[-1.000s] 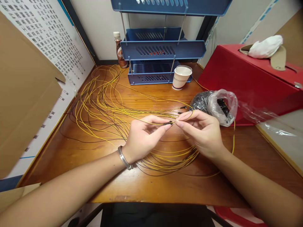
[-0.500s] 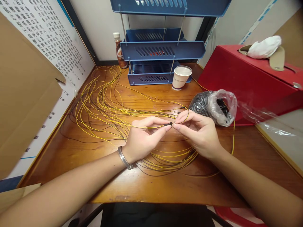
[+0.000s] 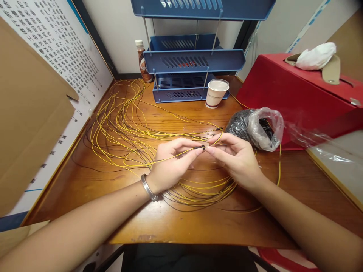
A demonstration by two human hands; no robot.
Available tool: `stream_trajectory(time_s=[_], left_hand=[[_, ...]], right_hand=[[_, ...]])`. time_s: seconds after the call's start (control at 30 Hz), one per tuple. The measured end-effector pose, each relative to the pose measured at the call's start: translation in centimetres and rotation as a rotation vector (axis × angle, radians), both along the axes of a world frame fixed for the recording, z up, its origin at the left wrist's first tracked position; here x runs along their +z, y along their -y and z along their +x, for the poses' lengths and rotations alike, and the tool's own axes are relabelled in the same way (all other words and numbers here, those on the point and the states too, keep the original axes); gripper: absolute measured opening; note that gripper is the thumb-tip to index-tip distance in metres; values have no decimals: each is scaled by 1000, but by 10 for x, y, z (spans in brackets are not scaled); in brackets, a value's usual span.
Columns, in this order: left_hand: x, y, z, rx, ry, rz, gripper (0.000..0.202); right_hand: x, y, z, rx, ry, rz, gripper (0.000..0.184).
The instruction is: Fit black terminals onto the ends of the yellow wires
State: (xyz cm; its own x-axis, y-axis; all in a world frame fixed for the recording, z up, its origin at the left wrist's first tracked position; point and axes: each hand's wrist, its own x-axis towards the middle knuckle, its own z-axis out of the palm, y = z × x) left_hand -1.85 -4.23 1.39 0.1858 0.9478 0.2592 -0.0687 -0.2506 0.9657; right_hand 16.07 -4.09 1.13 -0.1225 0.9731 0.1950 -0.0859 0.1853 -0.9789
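My left hand (image 3: 169, 163) pinches a small black connector (image 3: 202, 147) between thumb and forefinger. A yellow wire (image 3: 180, 154) runs from it, across that hand, towards the heap on the left. Fingertip to fingertip with it, my right hand (image 3: 240, 158) is closed in a pinch on a yellow wire that bends up over the forefinger. The exact join between wire and connector is covered by the fingertips. Behind and beneath both hands lies a loose bundle of yellow and black wires (image 3: 121, 109), looped on the wooden table (image 3: 198, 230). Several black wire ends rest just beyond my right hand.
Beyond my right hand sits a clear plastic bag (image 3: 266, 128) of black parts, beside a red box (image 3: 283, 90). At the back stand a paper cup (image 3: 216, 94), a blue tiered rack (image 3: 194, 61) and a brown bottle (image 3: 144, 66). Cardboard (image 3: 31, 113) leans at left.
Both hands have shifted very slightly left, and the black connector has turned a little between the fingertips. The wire loop over my right forefinger has lowered and moved left.
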Motion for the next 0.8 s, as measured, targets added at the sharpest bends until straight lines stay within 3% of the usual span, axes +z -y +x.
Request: stream_trajectory(time_s=[0.2,0.5,0.8], left_hand=[[0,0,1,16,-5,-9,8],[-2,-1,-1,36,-73,28,9],[-1,0,-1,29,-69,33,8]], right_hand=[[-4,0,4,19,-96,-106,15],[4,0,0,-25,-28,47,8],[7,1,-2,-46,30,54,14]])
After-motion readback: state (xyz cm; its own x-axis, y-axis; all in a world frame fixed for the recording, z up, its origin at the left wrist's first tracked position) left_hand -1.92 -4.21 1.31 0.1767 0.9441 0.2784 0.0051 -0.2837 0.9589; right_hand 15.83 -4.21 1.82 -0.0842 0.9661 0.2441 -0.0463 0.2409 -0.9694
